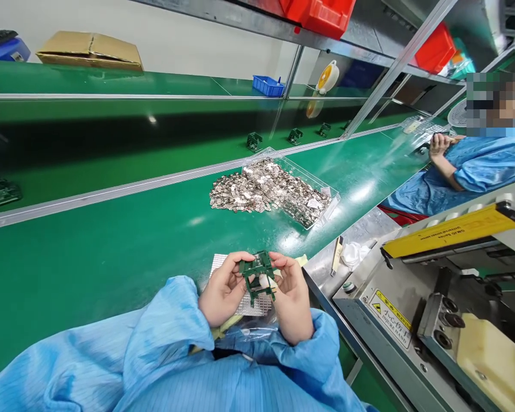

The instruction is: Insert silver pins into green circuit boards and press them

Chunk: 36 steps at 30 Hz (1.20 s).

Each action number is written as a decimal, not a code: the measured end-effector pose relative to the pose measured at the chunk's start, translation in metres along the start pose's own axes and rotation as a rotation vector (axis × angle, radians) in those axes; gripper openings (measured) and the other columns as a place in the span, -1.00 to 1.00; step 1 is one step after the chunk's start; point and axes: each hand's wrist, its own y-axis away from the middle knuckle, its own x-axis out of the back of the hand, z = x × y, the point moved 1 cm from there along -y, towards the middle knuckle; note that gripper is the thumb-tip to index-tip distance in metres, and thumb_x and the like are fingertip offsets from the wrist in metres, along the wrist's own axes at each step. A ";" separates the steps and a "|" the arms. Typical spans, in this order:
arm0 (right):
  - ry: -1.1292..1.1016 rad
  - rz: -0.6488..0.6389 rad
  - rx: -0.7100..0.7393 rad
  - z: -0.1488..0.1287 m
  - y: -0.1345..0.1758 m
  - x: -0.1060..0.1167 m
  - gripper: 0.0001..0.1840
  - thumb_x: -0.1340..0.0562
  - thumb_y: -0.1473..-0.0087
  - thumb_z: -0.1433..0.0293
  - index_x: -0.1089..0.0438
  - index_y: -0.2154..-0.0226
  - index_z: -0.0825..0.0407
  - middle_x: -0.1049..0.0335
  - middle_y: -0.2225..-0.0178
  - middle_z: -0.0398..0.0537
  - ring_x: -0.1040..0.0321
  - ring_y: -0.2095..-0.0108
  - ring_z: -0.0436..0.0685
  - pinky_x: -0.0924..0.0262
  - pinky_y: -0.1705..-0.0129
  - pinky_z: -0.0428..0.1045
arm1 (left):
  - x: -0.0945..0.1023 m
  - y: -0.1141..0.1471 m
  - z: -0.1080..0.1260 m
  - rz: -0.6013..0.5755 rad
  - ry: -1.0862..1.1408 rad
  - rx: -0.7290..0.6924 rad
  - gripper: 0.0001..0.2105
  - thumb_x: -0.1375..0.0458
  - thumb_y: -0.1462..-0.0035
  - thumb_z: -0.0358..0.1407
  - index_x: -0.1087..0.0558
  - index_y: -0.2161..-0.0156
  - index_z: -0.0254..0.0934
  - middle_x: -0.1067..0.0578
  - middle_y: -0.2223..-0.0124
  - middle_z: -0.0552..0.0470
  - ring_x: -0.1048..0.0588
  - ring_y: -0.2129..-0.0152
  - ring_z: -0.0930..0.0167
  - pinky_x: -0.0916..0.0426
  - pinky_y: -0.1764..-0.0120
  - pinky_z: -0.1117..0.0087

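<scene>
A green circuit board panel [257,264] with cut-out openings is held up between my two hands, close to my body. My left hand [223,289] pinches its left edge with thumb and fingers. On the opposite edge, my right hand [292,292] grips it the same way. Below the panel lies a sheet with rows of small silvery pieces [218,263], partly covered by my hands. Beyond them, a heap of small metal pieces [240,191] spills out of a clear plastic tray [332,200] onto the green bench [111,257].
Several small green boards [254,141] stand along the bench's back ledge. At right is a machine with a yellow bar [450,234], beside a metal plate holding a box cutter [337,256]. A co-worker in blue [489,166] sits farther right. A cardboard box [90,51] rests on the shelf.
</scene>
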 end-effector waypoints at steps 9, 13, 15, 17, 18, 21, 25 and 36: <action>0.368 -0.324 0.464 -0.047 0.035 0.056 -0.28 -0.34 -0.01 0.23 -0.15 -0.20 -0.07 -0.29 -0.10 0.09 -0.23 -0.09 0.25 -0.15 -0.12 0.15 | -0.019 0.024 0.039 -0.279 -0.201 0.167 -0.69 -0.18 -0.09 -0.31 -0.39 0.02 -0.09 -0.51 0.12 -0.04 -0.53 0.27 0.31 -0.50 0.22 0.35; 0.328 -0.134 0.522 -0.059 0.064 0.087 -0.31 -0.37 0.04 0.13 -0.23 -0.13 -0.13 -0.38 0.03 0.03 -0.33 0.03 0.23 -0.23 -0.05 0.14 | -0.048 0.018 0.045 -0.514 -0.299 0.127 -0.55 -0.21 -0.05 -0.33 -0.36 -0.08 0.01 -0.52 0.09 0.00 -0.54 0.21 0.24 -0.51 0.25 0.35; 0.310 -0.014 0.467 -0.063 0.091 0.114 -0.32 -0.40 0.08 0.15 -0.26 -0.09 -0.16 -0.38 0.03 0.01 -0.31 0.02 0.26 -0.22 -0.06 0.17 | -0.077 0.006 0.051 -0.740 -0.301 0.110 -0.48 -0.21 -0.06 -0.34 -0.30 -0.15 0.00 -0.54 0.13 -0.01 -0.56 0.27 0.25 -0.52 0.30 0.36; 0.305 0.214 0.405 -0.067 0.125 0.150 -0.36 -0.42 0.11 0.17 -0.30 -0.04 -0.15 -0.37 0.04 0.02 -0.29 -0.01 0.29 -0.21 -0.06 0.21 | -0.117 -0.010 0.059 -0.936 -0.292 0.035 -0.44 -0.22 -0.06 -0.32 -0.25 -0.19 -0.06 -0.54 0.13 -0.04 -0.56 0.25 0.26 -0.52 0.23 0.33; 0.308 0.395 0.390 -0.069 0.143 0.171 -0.37 -0.43 0.12 0.19 -0.31 -0.02 -0.13 -0.36 0.03 0.04 -0.28 -0.02 0.31 -0.22 -0.06 0.21 | -0.140 -0.019 0.063 -0.989 -0.296 -0.039 -0.44 -0.23 -0.06 -0.30 -0.25 -0.18 -0.10 -0.53 0.09 -0.07 -0.55 0.20 0.26 -0.50 0.16 0.30; 0.309 0.994 0.423 -0.074 0.190 0.237 -0.34 -0.44 0.15 0.29 -0.29 -0.04 -0.07 -0.36 0.04 0.04 -0.32 0.01 0.27 -0.23 -0.03 0.20 | -0.219 -0.045 0.067 -0.975 -0.359 -0.351 -0.53 -0.24 -0.05 -0.26 -0.34 -0.09 -0.22 -0.46 -0.04 -0.17 -0.45 0.01 0.19 -0.36 -0.06 0.15; 0.263 1.241 0.379 -0.076 0.212 0.301 -0.33 -0.44 0.24 0.33 -0.30 0.02 0.01 -0.33 -0.02 0.06 -0.27 -0.05 0.29 -0.10 -0.13 0.28 | -0.321 -0.057 0.057 -0.985 -0.413 -0.469 -0.27 -0.35 0.10 -0.24 -0.22 -0.18 -0.39 -0.30 -0.19 -0.32 -0.27 -0.14 0.05 -0.18 -0.17 0.01; 0.664 0.609 0.060 -0.103 0.137 0.328 -0.32 -0.42 0.15 0.20 -0.28 -0.02 0.04 -0.39 0.00 0.08 -0.30 -0.06 0.28 -0.13 -0.16 0.19 | -0.247 -0.082 0.070 -0.830 -0.250 -0.058 -0.32 -0.38 0.17 -0.19 -0.32 -0.09 -0.32 -0.47 0.03 -0.13 -0.48 0.10 0.23 -0.36 -0.05 0.10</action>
